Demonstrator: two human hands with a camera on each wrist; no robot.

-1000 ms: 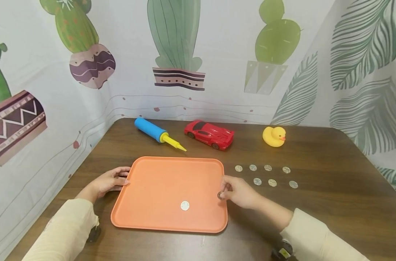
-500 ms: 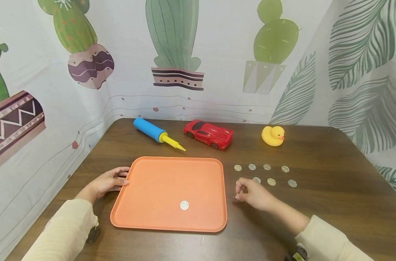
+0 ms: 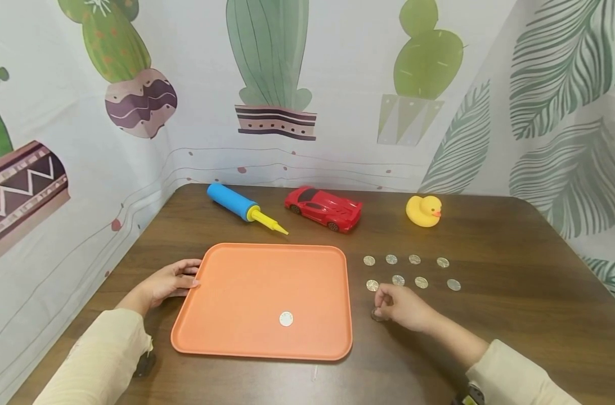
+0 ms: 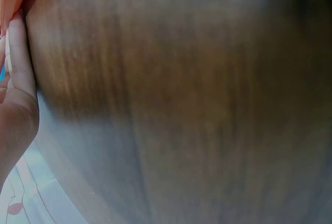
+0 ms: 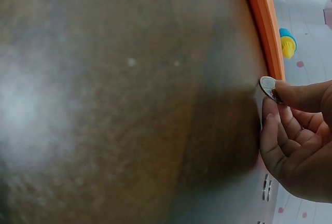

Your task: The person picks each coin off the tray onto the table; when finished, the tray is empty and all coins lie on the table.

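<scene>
My right hand (image 3: 405, 306) pinches a coin (image 5: 268, 88) between thumb and fingertips, just above the table right of the tray. In the head view that coin shows only as a dark edge. My left hand (image 3: 167, 284) holds the left rim of an orange tray (image 3: 256, 281), thumb on the rim and fingers at its outer side. The left wrist view shows this hand (image 4: 18, 79) only in part. One silvery coin (image 3: 286, 319) lies flat in the tray. Beside the right hand, another coin (image 3: 372, 286) lies on the table, in the nearer of two rows.
The farther row of coins (image 3: 391, 259) runs right of the tray on the wooden table (image 3: 515, 337). Behind stand a blue and yellow hand pump (image 3: 233, 202), a red toy car (image 3: 324, 208) and a yellow rubber duck (image 3: 425, 211). A printed cloth (image 3: 348, 67) hangs behind the table.
My right hand has moved right, from over the tray's right rim to above the table, with the coin still pinched. A table coin beside it has come into view. The left hand stays put.
</scene>
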